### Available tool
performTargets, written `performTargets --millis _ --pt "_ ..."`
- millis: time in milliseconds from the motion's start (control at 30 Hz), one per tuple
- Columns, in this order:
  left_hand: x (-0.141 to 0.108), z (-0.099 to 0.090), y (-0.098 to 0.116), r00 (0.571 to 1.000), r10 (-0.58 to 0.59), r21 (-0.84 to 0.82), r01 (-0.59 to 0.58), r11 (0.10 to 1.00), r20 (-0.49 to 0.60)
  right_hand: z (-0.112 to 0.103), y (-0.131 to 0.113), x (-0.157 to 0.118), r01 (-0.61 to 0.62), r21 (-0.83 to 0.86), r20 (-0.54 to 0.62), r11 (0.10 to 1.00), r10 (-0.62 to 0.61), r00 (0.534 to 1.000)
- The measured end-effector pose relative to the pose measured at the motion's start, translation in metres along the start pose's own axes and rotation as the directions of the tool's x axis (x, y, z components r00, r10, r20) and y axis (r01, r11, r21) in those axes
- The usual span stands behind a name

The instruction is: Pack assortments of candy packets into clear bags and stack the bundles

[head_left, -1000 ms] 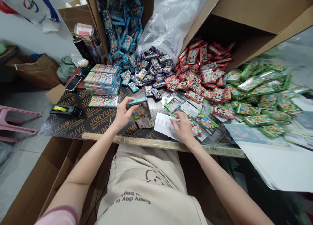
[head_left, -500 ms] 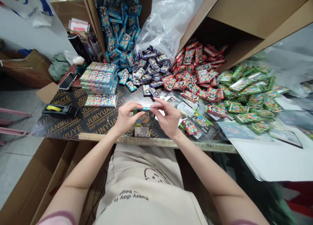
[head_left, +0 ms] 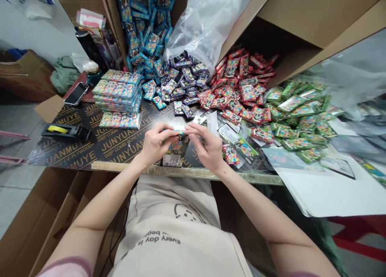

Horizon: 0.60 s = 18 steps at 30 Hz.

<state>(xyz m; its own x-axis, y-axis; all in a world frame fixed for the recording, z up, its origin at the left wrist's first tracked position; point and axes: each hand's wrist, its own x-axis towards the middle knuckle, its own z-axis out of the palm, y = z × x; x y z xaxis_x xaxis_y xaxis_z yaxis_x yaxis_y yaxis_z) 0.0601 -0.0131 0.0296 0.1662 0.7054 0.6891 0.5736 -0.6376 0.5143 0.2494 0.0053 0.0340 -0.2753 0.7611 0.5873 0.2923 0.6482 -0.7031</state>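
pinching a printed card pack (head_left: 175,153) between left hand (head_left: 157,143) and right hand (head_left: 208,143), both close together at its blue top edge, just above the black plywood table (head_left: 117,146), near heaped red packets (head_left: 241,84)

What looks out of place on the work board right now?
One red-patterned packet lies apart from the red heap, near the right hand, on loose clear sleeves. Purple packets also run into the blue heap, so those two colours aren't cleanly separated.
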Motion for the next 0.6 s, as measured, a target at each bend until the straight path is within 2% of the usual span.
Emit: performTargets --millis 100,167,267,333,400,467,600 --pt "0.001 -0.002 0.000 0.999 -0.027 -0.007 0.027 1.000 0.020 -0.015 -0.009 0.018 -0.050 -0.054 -0.086 0.997 0.045 0.995" --pt "0.002 -0.002 0.000 0.999 -0.043 -0.027 0.044 0.999 0.011 -0.021 -0.016 0.033 -0.069 -0.078 -0.081 0.995 0.063 0.995" --pt "0.003 -0.002 -0.002 0.996 -0.083 -0.048 0.082 0.995 -0.034 -0.022 -0.023 0.049 -0.121 -0.023 0.103 0.992 0.123 0.987" --pt "0.004 -0.002 -0.003 0.993 -0.108 -0.050 0.106 0.993 -0.050 -0.016 -0.023 0.054 -0.191 0.026 0.248 0.981 0.179 0.952" --pt "0.004 -0.002 -0.003 0.992 -0.114 -0.050 0.112 0.992 -0.046 -0.008 -0.021 0.055 -0.275 0.057 0.340 0.960 0.241 0.909" --pt "0.005 -0.003 -0.002 0.994 -0.106 -0.056 0.103 0.993 -0.040 -0.001 -0.016 0.054 -0.353 0.078 0.370 0.933 0.301 0.879" --pt "0.005 -0.004 0.002 0.995 -0.093 -0.064 0.091 0.994 -0.032 0.007 -0.007 0.052 -0.435 0.110 0.378 0.894 0.367 0.850"
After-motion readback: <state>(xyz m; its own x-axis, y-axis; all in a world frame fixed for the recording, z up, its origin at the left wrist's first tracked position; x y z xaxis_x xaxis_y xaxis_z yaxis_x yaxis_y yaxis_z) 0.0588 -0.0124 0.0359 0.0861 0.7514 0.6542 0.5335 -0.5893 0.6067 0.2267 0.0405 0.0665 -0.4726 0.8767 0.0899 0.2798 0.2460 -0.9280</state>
